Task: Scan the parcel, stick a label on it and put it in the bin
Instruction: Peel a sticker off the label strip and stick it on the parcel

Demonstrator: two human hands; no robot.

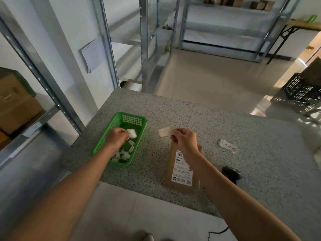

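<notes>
I see a speckled grey table (217, 122), metal shelving (145, 40) at upper frame. My left hand (116, 136) pinches a white scrap (132, 133) over the green basket (106, 146); my right hand (184, 139) grips a label (165, 131) above the brown parcel (182, 171), lower centre.

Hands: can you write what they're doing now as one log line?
left hand: holds paper scrap over green basket | right hand: holds label above parcel | scanner: on table

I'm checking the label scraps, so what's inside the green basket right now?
The green basket holds a scatter of small white paper scraps. The left hand reaches in, pinching one white piece. The hand and forearm cover part of the floor there.
</notes>
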